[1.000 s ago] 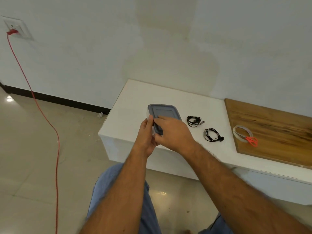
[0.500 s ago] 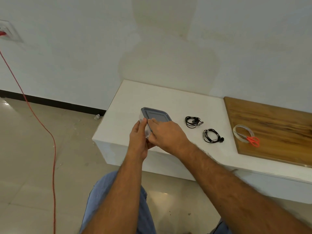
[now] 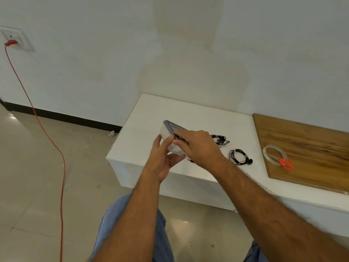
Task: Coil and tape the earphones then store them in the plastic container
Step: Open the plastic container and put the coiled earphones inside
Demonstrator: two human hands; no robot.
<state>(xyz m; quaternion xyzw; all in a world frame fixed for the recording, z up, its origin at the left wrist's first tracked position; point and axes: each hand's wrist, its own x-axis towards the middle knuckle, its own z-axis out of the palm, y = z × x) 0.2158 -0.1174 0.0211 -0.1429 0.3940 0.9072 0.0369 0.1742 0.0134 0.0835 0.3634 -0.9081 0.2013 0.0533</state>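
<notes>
Plastic container (image 3: 166, 134): translucent body with grey lid (image 3: 172, 127), tilted, near edge raised off the white desk (image 3: 151, 110), held between both hands above the desk's left part.

Right hand (image 3: 200, 148): over the container from the right, fingers (image 3: 179, 134) curled onto the lid's near rim, gripping it.

Left hand (image 3: 162, 157): at the container's near left side, thumb laid against the translucent wall, the other fingers loosely bent beneath the container's lower corner; holds the body.

Earphones, first set (image 3: 220, 139): black, coiled, lying on the desk just right of the right hand, plug end pointing right.

Earphones, second set (image 3: 239, 156): black, coiled, on the desk nearer the front edge, right of the first set and apart from it. Tape on either coil cannot be made out.

Wooden board (image 3: 311, 148): lies on the right part of the desk, against the wall.

Tape roll (image 3: 267, 150): clear, flat on the board's left front area.

Scissors (image 3: 285, 162): orange handles, lying across the tape roll, handles toward the front.

Red cable (image 3: 47, 133): runs from a wall socket (image 3: 17, 39) at upper left down the wall and across the tiled floor.

Blue trousers (image 3: 115, 220): visible at the bottom, below the forearms.
</notes>
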